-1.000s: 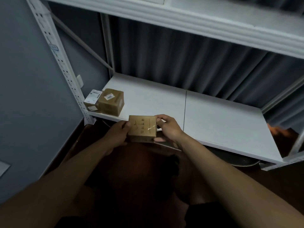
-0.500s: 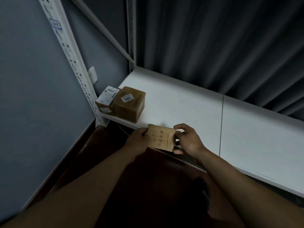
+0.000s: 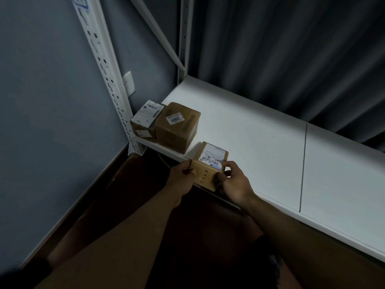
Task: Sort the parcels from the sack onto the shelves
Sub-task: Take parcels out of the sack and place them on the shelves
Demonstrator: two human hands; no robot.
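Fingers of the left hand [image 3: 181, 177] and right hand [image 3: 233, 184] are curled round a small labelled parcel [image 3: 209, 165], gripped at the near edge of the white shelf [image 3: 260, 138], right of two parcels [image 3: 176, 126].

Matt brown cardboard parcels [image 3: 177, 127] with white paper labels on a smooth matt white shelf [image 3: 260, 142], painted metal upright [image 3: 108, 80].

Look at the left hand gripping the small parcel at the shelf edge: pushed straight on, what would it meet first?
Probably the brown box marked 2001, just beyond the left hand and its parcel, though depth is unclear in one view.
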